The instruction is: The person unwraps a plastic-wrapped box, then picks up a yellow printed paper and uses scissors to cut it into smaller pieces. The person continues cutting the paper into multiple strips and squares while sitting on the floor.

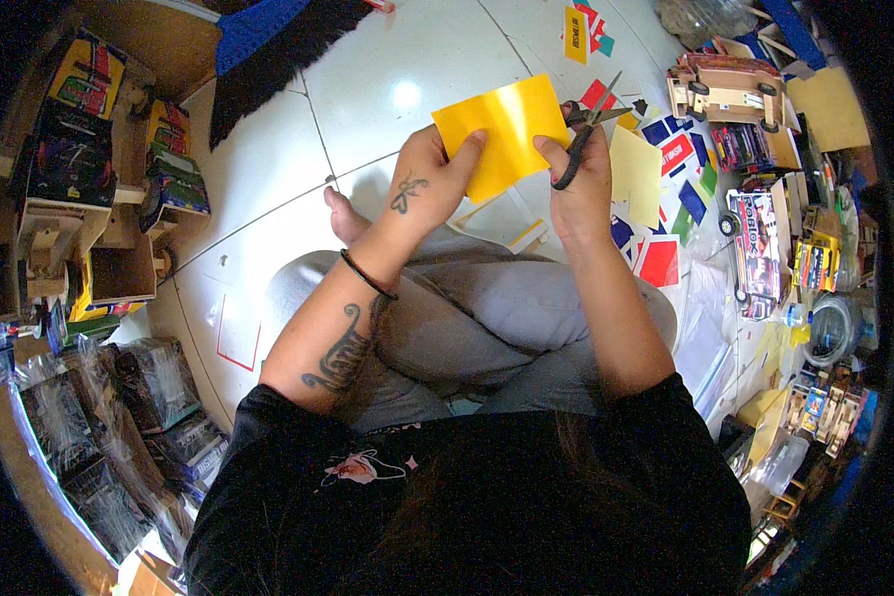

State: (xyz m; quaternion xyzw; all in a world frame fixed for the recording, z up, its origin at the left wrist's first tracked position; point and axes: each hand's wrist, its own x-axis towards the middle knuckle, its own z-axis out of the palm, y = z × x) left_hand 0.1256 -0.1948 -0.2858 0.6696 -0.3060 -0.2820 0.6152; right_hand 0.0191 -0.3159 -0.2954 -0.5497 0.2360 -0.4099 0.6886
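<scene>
A glossy yellow sheet, likely sticker or paper, is stretched between both hands above my crossed legs. My left hand is closed on its left edge, thumb on top and fingers hidden beneath. The sheet's right edge is pinched by my right hand, its thumb on top. That same hand carries dark-handled scissors, their blades parted and pointing away to the upper right, not touching the sheet. A pale yellow sheet lies on the floor just right of my right hand.
Coloured scraps are scattered on the white tiled floor at the right. Wooden toy trucks stand beyond them. Boxy wooden truck bodies and plastic-wrapped stacks line the left. A dark shaggy mat lies at the far left.
</scene>
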